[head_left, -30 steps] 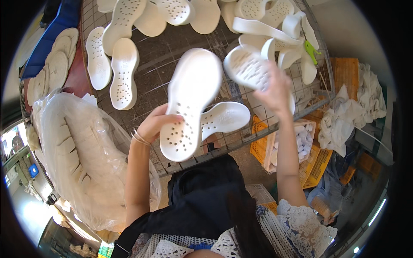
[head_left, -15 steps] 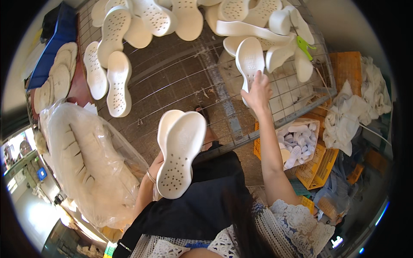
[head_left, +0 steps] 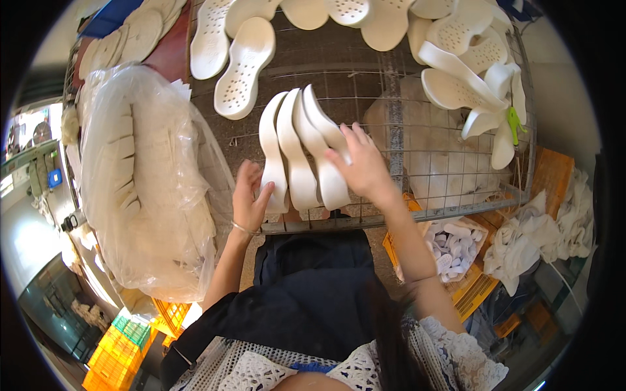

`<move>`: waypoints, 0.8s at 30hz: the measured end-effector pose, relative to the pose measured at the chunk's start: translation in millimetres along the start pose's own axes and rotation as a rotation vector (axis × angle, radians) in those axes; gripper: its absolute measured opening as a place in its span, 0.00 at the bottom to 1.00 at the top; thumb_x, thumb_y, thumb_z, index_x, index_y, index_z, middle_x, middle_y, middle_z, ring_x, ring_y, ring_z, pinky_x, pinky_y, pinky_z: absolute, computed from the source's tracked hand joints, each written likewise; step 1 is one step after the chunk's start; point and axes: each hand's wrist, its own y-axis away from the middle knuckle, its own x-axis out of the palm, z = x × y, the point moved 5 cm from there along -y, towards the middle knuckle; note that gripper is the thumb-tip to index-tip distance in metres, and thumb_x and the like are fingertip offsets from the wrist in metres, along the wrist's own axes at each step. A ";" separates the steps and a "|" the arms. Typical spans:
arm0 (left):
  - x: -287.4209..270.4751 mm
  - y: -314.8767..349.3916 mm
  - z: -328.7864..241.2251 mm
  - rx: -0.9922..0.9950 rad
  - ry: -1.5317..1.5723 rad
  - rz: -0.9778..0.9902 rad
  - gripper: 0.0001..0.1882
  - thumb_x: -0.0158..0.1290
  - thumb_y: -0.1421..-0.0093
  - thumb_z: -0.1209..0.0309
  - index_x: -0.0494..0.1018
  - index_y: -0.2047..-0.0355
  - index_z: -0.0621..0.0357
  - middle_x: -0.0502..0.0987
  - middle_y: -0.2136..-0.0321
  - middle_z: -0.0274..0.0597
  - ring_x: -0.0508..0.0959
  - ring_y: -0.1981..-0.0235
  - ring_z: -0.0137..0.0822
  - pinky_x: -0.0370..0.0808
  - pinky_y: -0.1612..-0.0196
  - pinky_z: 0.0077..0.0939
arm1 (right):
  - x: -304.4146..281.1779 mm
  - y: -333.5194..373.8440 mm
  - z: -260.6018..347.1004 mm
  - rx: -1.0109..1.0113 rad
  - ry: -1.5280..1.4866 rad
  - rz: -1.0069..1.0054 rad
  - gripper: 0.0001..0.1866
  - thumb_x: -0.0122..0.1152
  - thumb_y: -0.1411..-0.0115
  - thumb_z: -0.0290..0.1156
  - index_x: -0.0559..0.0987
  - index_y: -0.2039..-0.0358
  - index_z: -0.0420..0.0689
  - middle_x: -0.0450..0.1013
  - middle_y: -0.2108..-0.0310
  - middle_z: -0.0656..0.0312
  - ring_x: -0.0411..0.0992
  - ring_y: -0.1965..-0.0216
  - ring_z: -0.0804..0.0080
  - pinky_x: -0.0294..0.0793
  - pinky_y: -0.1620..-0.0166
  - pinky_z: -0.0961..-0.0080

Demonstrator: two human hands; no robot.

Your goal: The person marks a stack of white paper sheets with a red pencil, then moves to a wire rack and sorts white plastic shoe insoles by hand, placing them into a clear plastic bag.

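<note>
We have four white soles (head_left: pixel 301 179) on edge, side by side, over the rack's (head_left: pixel 450 212) near edge; whether they touch its mesh we cannot tell. Nearer the rack's left side, our left hand (head_left: pixel 249 201) has its grip wide, thumb on the outer sole; nearer the rack's right side, our right hand (head_left: pixel 366 168) lies against the last sole; how firm that grip is we cannot tell. A stretch of mesh parts our row from the loose soles (head_left: pixel 386 26) along the rack's far side; more mesh runs toward its right edge, where green snips (head_left: pixel 513 122) stand among other soles. A clear bag (head_left: pixel 160 254) crowds the rack's left edge; beyond its left far corner is a red desk (head_left: pixel 175 60) with discs (head_left: pixel 142 36); off its right near corner sit a box (head_left: pixel 481 242) of small white pieces and crumpled cloth (head_left: pixel 521 244).
</note>
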 end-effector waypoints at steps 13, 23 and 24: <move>-284.6 96.7 -8.2 0.027 -1.338 -1.024 0.53 0.65 0.52 0.56 0.48 0.31 0.55 0.49 0.34 0.65 0.46 0.31 0.59 0.40 0.34 0.62 | 7.1 -17.2 82.9 -0.263 0.245 -0.301 0.60 0.74 0.70 0.48 0.57 0.34 0.49 0.64 0.49 0.46 0.62 0.45 0.47 0.57 0.40 0.49; -412.6 234.6 -24.6 -0.032 -0.776 -1.225 0.18 0.59 0.53 0.78 0.75 0.58 0.65 0.78 0.72 0.50 0.79 0.70 0.41 0.74 0.63 0.29 | 316.4 84.6 499.9 -1.009 0.710 0.846 0.45 0.66 0.59 0.57 0.70 0.45 0.38 0.75 0.59 0.48 0.71 0.54 0.49 0.68 0.50 0.54; -392.1 243.3 -29.7 -0.092 -0.522 -1.069 0.16 0.59 0.53 0.79 0.74 0.61 0.65 0.73 0.78 0.44 0.73 0.77 0.29 0.71 0.70 0.24 | 359.6 91.5 515.4 -1.042 0.843 0.807 0.43 0.66 0.58 0.54 0.71 0.46 0.39 0.75 0.58 0.48 0.71 0.54 0.50 0.68 0.50 0.55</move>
